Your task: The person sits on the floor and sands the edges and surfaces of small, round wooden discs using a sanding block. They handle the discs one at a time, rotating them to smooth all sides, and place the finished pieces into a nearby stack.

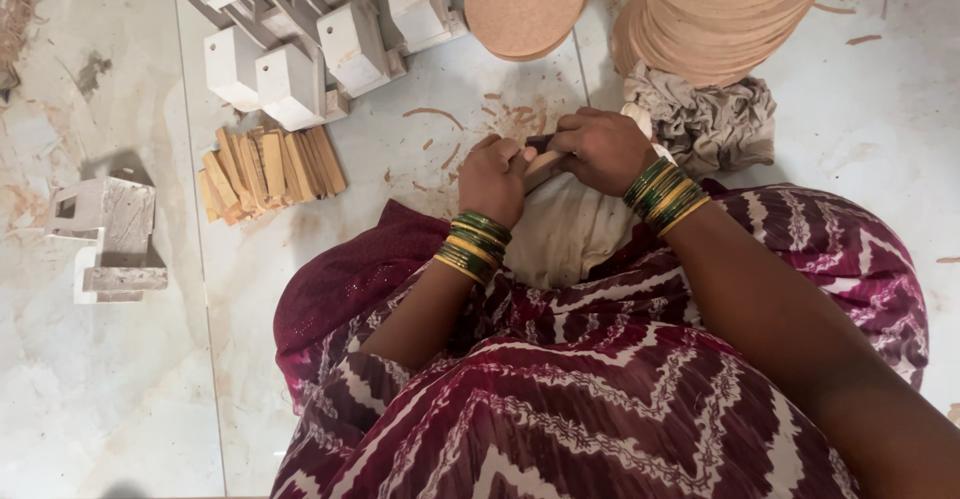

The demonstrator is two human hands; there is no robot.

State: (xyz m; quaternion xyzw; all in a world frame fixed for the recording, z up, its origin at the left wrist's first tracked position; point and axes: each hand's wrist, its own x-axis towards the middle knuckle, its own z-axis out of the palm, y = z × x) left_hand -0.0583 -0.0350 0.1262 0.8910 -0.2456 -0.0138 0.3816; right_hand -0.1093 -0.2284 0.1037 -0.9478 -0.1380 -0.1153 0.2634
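Observation:
I sit on the floor in a maroon patterned dress. My left hand (492, 177) and my right hand (600, 149) meet over a white cloth (565, 234) on my lap. Both grip one small pale clay piece (543, 166), with a dark tool edge just above it between the fingers. Green and gold bangles ring both wrists. Most of the piece is hidden by my fingers.
A pile of flat wooden sticks (268, 167) lies to the left. White blocks (300, 29) stand at the back, another white mould (108, 239) at far left. Round clay discs (524, 1) and a tall disc stack (720, 14) sit behind a crumpled rag (710, 119). Clay shavings litter the floor.

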